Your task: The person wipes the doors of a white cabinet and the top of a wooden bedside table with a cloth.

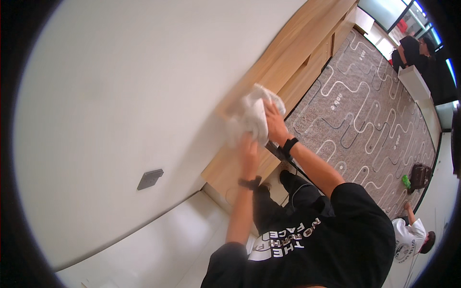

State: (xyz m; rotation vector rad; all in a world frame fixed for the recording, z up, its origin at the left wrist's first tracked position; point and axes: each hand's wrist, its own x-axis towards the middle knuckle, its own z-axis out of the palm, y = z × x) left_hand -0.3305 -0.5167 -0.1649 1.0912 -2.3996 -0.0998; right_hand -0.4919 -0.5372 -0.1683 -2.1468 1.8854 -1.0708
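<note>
A crumpled white cloth [254,115] is bunched between my two hands over the wooden cabinet top, its left side smeared by motion. My right hand [276,122] grips the cloth's right side with the fingers bent over it. At the lower edge of the cloth, my left hand [248,151] is closed on it, though its fingertips are blurred and partly hidden. Dark bands circle both wrists. Beneath the hands runs the long light-wood cabinet [278,60], set along the white wall. Whether the cloth touches the wood I cannot tell.
A grey wall plate [150,179] is fixed to the white wall [120,96] on the left. Patterned grey carpet [355,105] spreads to the right. One person [413,53] is at the far right, another [410,237] at the lower right beside a dark bag [421,176].
</note>
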